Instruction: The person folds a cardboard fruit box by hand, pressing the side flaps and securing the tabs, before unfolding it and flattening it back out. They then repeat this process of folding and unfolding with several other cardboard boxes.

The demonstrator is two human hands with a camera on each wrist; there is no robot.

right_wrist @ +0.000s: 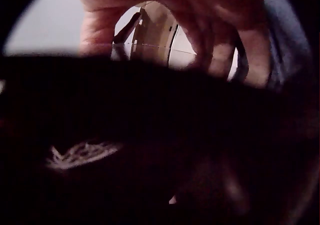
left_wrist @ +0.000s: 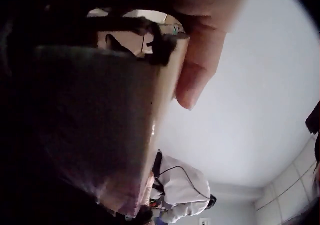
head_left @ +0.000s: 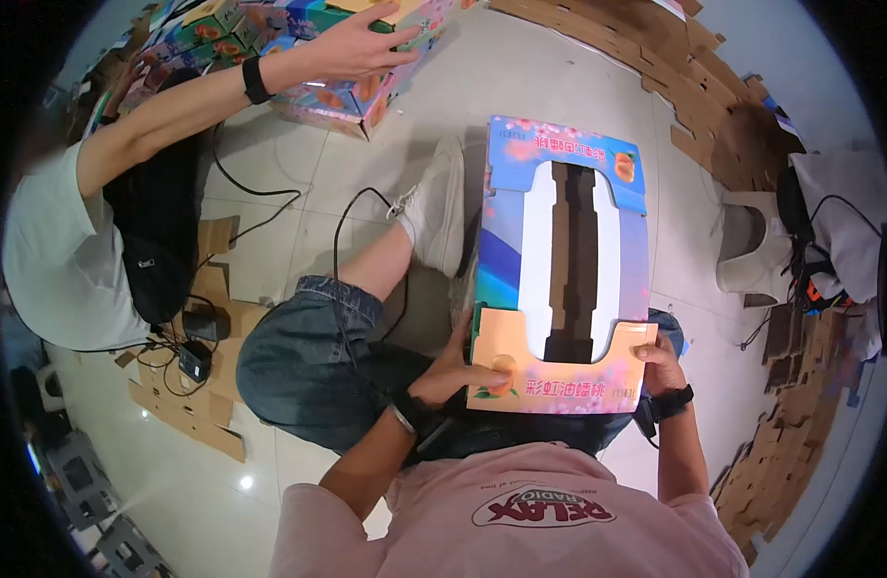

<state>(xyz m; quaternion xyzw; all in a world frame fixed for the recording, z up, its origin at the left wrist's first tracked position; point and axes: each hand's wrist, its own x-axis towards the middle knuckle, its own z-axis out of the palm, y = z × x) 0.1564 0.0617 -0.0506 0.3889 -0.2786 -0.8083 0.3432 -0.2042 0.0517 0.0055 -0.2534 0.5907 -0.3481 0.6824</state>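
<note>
A colourful printed carton [head_left: 564,383], with a long cut-out in its top and peaches drawn on it, rests over the person's lap in the head view. The left hand [head_left: 450,374] grips its near left corner, thumb on the orange panel and fingers down the side. At the near right corner the right hand [head_left: 661,368] holds the edge, thumb on top. In the left wrist view the left hand [left_wrist: 205,40] lies along the carton's side [left_wrist: 165,100]. The right wrist view shows the right hand [right_wrist: 220,30] with fingers spread, its lower part dark.
Another person's arm [head_left: 164,120] reaches to stacked printed boxes [head_left: 352,96] at the upper left. Black cables [head_left: 338,231] run across the floor beside the shoe [head_left: 442,207]. Flattened cardboard [head_left: 694,116] lines the right side, near a plastic stool [head_left: 752,250].
</note>
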